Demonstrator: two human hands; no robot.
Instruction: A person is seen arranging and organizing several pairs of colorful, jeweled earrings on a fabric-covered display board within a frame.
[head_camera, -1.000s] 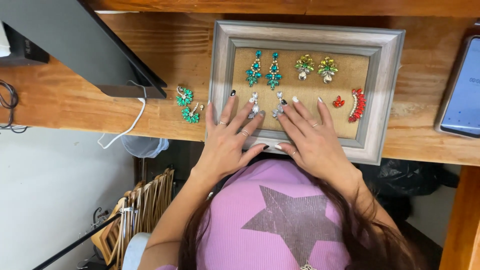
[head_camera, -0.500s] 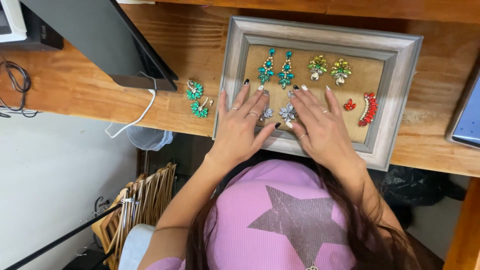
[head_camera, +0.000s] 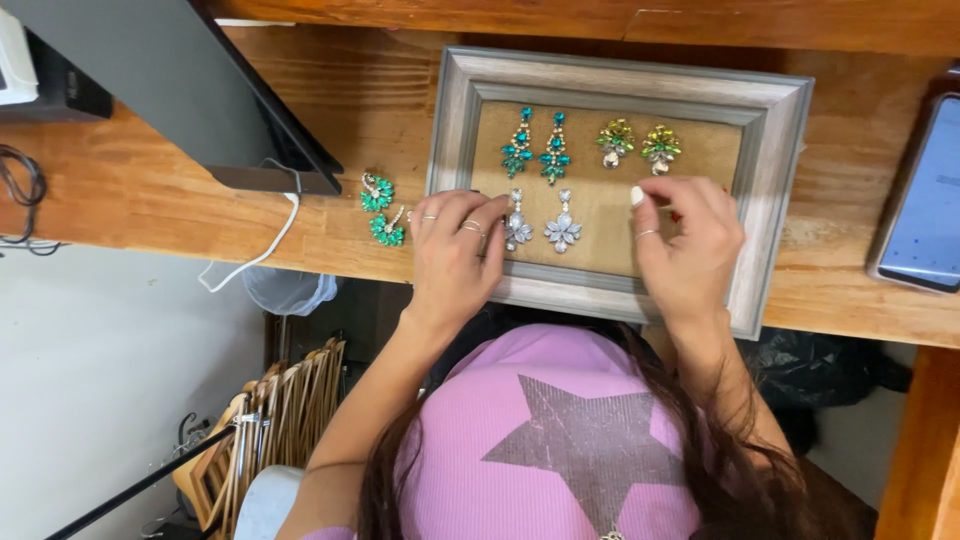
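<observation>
While both hands curl loosely on the gray frame (head_camera: 770, 150), left hand (head_camera: 455, 250) touching one of two silver earrings (head_camera: 562, 228), two green earrings (head_camera: 378, 208) sit near the desk (head_camera: 130, 190) edge; right hand (head_camera: 690, 245) pinch unclear.

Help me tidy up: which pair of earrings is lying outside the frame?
The green pair, lying loose on the wooden shelf just left of the picture frame, beside the left hand. The teal, yellow-green and silver pairs all sit inside the frame.

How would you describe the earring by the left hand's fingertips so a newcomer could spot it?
Find the grey frame on the wooden bench. On its tan board, the lower row holds two silver earrings; it is the left one, beside the left hand. The pairs above are teal and yellow-green.
</observation>
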